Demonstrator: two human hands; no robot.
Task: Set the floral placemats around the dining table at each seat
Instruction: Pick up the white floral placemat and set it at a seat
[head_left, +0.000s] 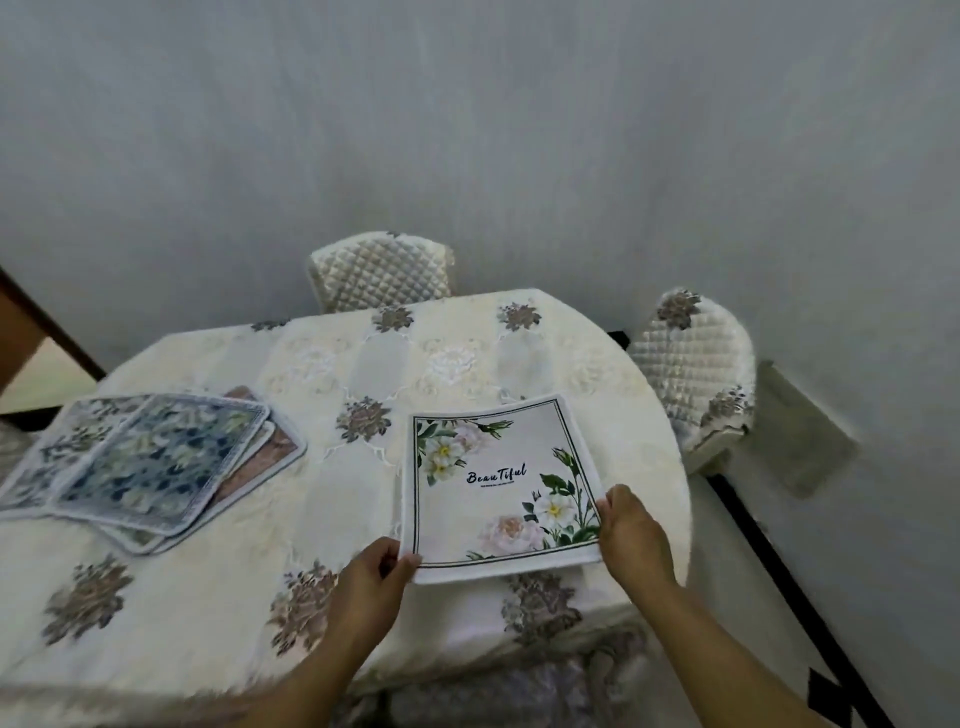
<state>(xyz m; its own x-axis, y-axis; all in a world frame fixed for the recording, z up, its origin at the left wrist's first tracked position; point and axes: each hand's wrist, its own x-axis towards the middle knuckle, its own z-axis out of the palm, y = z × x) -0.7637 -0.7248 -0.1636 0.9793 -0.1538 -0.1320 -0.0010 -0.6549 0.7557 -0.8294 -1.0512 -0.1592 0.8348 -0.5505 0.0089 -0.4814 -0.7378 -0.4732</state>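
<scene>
Both hands held a white floral placemat (506, 483) at the counter's (322, 374) near-right edge.
The left hand (375, 582) pinched its near-left corner, the right hand (631, 535) gripped its right edge; other placemats (150, 462) lay stacked at left.

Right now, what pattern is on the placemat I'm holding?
White placemat with a thin dark border, white and pink flowers at two corners, "Beautiful" printed mid-mat; head view.

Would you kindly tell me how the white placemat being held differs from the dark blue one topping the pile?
The white placemat is pale, with corner flowers and the word "Beautiful"; the blue placemat is covered in dark flowers. The white one lies alone, gripped by both hands; the blue one tops a stack, untouched. Both are squarish and bordered.
</scene>
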